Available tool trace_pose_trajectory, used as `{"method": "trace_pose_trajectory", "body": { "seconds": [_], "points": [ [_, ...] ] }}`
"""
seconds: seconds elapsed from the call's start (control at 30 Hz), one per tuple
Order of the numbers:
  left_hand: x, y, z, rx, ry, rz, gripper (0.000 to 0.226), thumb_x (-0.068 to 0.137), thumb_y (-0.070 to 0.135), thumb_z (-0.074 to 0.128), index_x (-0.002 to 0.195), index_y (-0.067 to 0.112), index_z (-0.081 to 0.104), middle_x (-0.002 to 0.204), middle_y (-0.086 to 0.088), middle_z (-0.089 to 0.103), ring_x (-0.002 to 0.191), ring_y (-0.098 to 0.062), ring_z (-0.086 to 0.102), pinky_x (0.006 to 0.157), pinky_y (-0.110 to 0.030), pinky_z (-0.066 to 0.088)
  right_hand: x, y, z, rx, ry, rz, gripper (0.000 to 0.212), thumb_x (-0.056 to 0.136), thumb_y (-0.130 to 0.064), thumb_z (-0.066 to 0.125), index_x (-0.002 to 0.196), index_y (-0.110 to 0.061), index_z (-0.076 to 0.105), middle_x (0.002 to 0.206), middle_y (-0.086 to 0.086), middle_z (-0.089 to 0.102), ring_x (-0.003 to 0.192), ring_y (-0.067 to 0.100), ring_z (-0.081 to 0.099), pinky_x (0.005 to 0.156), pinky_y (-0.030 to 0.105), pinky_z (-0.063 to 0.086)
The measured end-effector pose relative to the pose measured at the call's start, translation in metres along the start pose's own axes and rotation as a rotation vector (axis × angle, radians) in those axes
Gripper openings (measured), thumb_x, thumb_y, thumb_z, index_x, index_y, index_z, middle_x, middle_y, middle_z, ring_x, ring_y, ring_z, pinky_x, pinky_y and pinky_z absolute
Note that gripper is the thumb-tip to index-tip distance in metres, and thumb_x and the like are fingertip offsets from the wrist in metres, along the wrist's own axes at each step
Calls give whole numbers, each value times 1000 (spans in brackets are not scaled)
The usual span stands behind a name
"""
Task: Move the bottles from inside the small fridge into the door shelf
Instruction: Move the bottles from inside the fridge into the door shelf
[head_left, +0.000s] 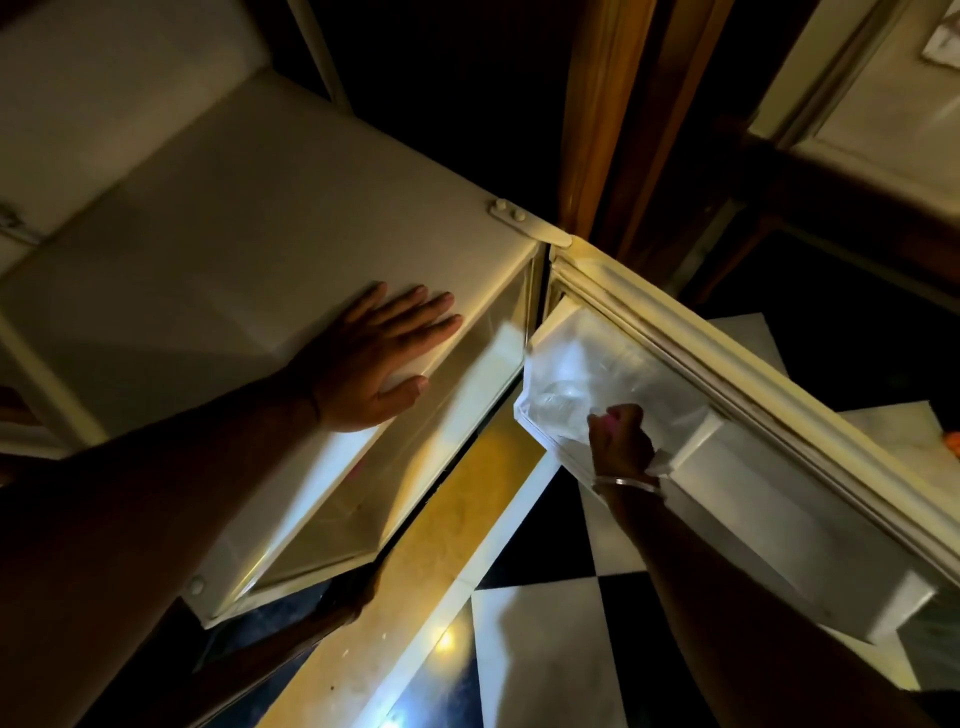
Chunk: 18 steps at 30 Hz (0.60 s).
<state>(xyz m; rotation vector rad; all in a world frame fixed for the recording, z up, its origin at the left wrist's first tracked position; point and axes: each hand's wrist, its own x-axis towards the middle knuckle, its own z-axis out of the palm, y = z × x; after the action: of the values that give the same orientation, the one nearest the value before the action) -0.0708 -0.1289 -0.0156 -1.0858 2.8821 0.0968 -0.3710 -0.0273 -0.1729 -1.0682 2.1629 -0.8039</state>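
I look down on a small white fridge (234, 218) with its door (753, 374) swung open to the right. My left hand (379, 358) lies flat, fingers spread, on the fridge top near its front edge. My right hand (621, 436), with a metal bangle on the wrist, is closed around the pink cap of a clear plastic bottle (563, 397). The bottle stands inside the translucent door shelf (691, 415) at the hinge end. The lit fridge interior (415, 467) shows only bare walls from this angle; no other bottle is visible.
Below lies a black-and-white checkered floor (545, 623) with a yellowish strip lit by the fridge. A wooden frame (597, 130) rises behind the hinge. A lower white door compartment (810, 545) extends toward me on the right.
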Motion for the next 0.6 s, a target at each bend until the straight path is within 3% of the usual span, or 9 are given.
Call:
{"method": "trace_pose_trajectory", "body": {
  "seconds": [0.13,0.27,0.43,0.5,0.6],
  "points": [
    [0,0,0,-3,-8,0,72,94,49,35,160,25,21,169,-2,18,156,-25,15,124,-54,14,5,-30,3,104,-11,0,30,90,-30,59,106,-6,52,97,15,68,87,26,65,71,24,44],
    [0,0,-2,-11,-12,-7,73,93,49,35,160,25,22,169,-2,18,156,-24,14,125,-54,13,21,-47,11,100,-2,44,42,86,-39,62,105,-4,52,98,16,69,93,31,66,83,36,50],
    [0,0,-1,-12,-1,-7,72,94,50,35,160,25,23,168,-2,20,156,-25,16,125,-52,14,27,-45,16,193,51,133,34,91,-38,56,88,-5,55,80,16,71,75,28,70,79,38,55],
    [0,1,-1,-10,4,-9,72,93,49,36,160,25,23,168,-2,20,155,-25,17,124,-53,15,24,-43,13,197,56,165,31,91,-37,56,96,-7,53,90,15,70,81,26,68,81,37,53],
    [0,1,-1,-11,6,-8,72,93,49,36,160,26,23,168,-2,21,156,-25,17,124,-53,15,10,-37,11,191,2,213,52,86,-52,56,114,-9,48,100,11,64,87,24,61,80,32,47]
  ]
}}
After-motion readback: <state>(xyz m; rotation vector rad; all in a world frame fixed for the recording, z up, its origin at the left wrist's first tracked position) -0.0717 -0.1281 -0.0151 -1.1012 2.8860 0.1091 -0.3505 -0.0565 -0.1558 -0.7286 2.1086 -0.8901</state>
